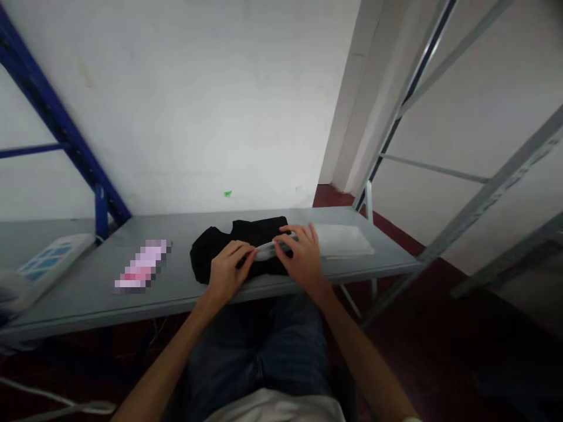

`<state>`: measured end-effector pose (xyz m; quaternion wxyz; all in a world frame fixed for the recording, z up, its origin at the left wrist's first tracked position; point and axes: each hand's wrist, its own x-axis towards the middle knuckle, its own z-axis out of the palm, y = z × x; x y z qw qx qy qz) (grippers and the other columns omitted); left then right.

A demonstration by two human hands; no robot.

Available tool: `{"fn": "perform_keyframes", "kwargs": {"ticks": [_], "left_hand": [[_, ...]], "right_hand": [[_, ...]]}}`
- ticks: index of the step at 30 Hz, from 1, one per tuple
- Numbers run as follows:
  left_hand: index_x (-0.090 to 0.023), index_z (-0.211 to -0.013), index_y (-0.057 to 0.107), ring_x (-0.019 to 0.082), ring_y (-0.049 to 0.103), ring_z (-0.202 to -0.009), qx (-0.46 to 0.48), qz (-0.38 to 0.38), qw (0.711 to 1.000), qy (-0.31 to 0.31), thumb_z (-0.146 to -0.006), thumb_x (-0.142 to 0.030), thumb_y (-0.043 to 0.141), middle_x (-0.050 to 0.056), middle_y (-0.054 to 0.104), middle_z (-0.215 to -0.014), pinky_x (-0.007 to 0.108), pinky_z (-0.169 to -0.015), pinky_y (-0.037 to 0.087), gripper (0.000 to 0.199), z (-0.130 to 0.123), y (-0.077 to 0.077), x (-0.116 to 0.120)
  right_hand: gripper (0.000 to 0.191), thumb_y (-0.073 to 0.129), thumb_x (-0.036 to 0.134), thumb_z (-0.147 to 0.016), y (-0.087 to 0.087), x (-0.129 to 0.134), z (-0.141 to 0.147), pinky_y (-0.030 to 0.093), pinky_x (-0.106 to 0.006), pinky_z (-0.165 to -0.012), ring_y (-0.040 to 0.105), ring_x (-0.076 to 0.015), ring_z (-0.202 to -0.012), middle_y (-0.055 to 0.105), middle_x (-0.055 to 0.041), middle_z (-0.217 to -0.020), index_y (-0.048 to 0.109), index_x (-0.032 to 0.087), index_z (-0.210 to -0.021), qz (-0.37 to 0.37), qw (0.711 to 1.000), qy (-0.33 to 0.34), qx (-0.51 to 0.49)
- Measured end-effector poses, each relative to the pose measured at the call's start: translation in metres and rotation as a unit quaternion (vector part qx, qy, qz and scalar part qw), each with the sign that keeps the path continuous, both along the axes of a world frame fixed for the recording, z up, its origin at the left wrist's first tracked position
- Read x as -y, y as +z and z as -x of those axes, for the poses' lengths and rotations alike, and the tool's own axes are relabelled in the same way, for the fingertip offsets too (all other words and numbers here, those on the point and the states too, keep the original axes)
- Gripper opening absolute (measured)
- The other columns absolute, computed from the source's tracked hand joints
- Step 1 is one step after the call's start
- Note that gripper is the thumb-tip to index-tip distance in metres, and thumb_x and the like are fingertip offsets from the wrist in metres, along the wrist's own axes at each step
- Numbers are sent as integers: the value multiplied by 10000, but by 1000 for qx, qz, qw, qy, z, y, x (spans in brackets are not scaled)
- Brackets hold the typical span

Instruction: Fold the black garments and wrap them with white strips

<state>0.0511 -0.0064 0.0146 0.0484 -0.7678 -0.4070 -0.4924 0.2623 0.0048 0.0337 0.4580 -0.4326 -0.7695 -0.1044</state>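
Observation:
A thin, whitish see-through plastic bag (264,252) is stretched between my two hands, just above a black folded cloth item (211,249) on the grey table. My left hand (229,266) pinches its left end between thumb and fingers. At the other end, my right hand (301,255) has its thumb and fingers closed on the bag, with some fingers raised. The black cloth lies behind and beneath both hands, partly hidden by them. Flat white plastic sheets or bags (345,240) lie on the table just right of my right hand.
The grey tabletop (176,293) runs along a white wall. A blurred-out pink item (143,266) lies to the left. Farther left is a white object with blue panels (53,258). A blue metal post (65,123) and a grey metal frame (396,123) flank the table.

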Motion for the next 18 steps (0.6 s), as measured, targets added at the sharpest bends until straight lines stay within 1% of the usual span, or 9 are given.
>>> {"fn": "perform_keyframes", "kwargs": {"ticks": [6, 8, 10, 13, 18], "left_hand": [[-210, -946, 711, 162, 675, -833, 27, -4, 1000, 10, -1031, -319, 574, 47, 720, -944, 268, -707, 546, 195, 7, 4, -3], [-210, -934, 715, 154, 667, -800, 34, -8, 999, 20, -1027, -332, 581, 42, 720, -934, 264, -691, 547, 205, 9, 5, -4], [-209, -933, 720, 149, 661, -781, 36, -8, 999, 25, -1024, -346, 586, 41, 720, -932, 263, -691, 551, 212, 11, 6, -4], [-211, -947, 721, 151, 667, -788, 30, -2, 999, 20, -1029, -347, 577, 42, 721, -934, 268, -710, 556, 215, 11, 7, -3], [-216, -964, 721, 161, 682, -828, 21, -12, 1000, 11, -1028, -314, 585, 38, 725, -932, 278, -734, 553, 179, 9, 7, -2]], "right_hand": [[137, 626, 320, -1004, 7, -16, -41, 254, -593, -1240, 604, -273, -1220, 697, -47, -1262, 762, 305, -1022, 5, 997, -73, -13], [148, 626, 345, -1004, 8, -20, -55, 297, -574, -1218, 609, -278, -1206, 695, -50, -1257, 766, 305, -1033, 2, 995, -98, -21], [161, 624, 354, -1004, 8, -23, -65, 362, -534, -1173, 625, -274, -1169, 695, -60, -1242, 772, 297, -1037, -3, 994, -104, -24], [187, 604, 342, -1010, 7, -26, -71, 445, -462, -1075, 643, -267, -1131, 700, -82, -1216, 776, 274, -1043, 1, 995, -100, -23], [226, 574, 353, -1023, 6, -28, -70, 496, -404, -997, 670, -254, -1077, 708, -88, -1180, 778, 260, -1048, 26, 994, -97, -35]]}}
